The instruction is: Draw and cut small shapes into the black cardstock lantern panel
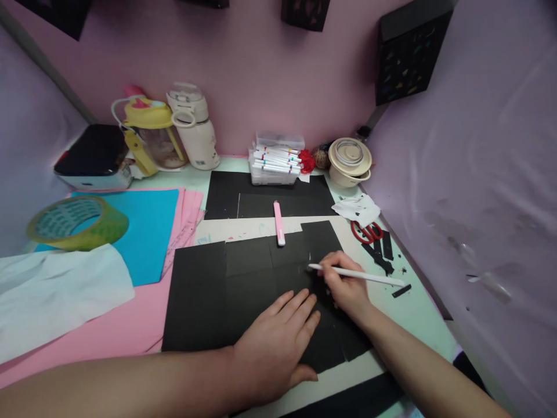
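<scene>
My left hand (pixel 278 342) lies flat on a sheet of black card (pixel 195 290), fingers stretched out and pressing on it. In my right hand (pixel 346 284) a slim white pen (pixel 369 276) is gripped, its tip at the card's upper right part near a short white mark. Creases and cut edges divide the black card into panels. Just beyond the card's top edge a pink utility knife (pixel 279 223) rests partly on a second black sheet (pixel 221 194). Red-handled scissors (pixel 368 232) lie to the right among black paper scraps (pixel 378 255).
A roll of tape (pixel 114 223), a blue sheet (pixel 152 232), white tissue (pixel 65 296) and pink sheets (pixel 143 325) cover the left side. At the back stand a yellow-lidded jug (pixel 150 116), a cream bottle (pixel 198 136), a box of markers (pixel 276 165) and a lidded bowl (pixel 350 157).
</scene>
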{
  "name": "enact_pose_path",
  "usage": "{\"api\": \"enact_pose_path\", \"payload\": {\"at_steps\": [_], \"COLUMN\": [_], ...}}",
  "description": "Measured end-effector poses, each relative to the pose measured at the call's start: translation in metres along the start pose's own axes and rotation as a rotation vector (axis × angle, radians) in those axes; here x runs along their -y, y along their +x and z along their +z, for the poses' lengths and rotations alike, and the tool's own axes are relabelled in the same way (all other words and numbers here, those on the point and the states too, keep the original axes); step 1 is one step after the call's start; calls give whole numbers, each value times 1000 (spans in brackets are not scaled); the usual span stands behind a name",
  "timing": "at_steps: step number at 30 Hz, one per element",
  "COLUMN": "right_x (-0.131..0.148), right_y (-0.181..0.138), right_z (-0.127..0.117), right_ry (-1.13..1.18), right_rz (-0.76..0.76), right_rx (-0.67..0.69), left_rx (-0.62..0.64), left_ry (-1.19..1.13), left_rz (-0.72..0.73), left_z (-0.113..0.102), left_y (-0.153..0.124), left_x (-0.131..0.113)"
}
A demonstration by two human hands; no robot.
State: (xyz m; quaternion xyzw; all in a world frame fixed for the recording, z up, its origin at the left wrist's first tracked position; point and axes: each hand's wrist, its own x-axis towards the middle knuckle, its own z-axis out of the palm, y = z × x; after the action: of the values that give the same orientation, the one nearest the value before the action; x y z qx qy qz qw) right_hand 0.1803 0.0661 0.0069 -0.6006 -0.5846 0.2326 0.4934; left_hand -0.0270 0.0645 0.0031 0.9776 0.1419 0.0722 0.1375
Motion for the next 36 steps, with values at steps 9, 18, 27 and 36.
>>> {"api": "enact_pose_path", "payload": {"at_steps": [9,18,27,36], "right_x": [18,46,11,15], "right_y": [9,20,12,8], "right_z": [-6,15,17,14], "right_ry": [328,659,335,225], "right_rz": [10,314,243,324], "right_rx": [-390,-180,-159,-60], "left_rx": [-4,-14,-28,10], "left_ry": [2,31,31,-15], "left_rz": [12,22,16,1], "left_z": [2,1,2,0], "left_y": [-2,0,-1,-3], "left_x": [1,0,0,0]}}
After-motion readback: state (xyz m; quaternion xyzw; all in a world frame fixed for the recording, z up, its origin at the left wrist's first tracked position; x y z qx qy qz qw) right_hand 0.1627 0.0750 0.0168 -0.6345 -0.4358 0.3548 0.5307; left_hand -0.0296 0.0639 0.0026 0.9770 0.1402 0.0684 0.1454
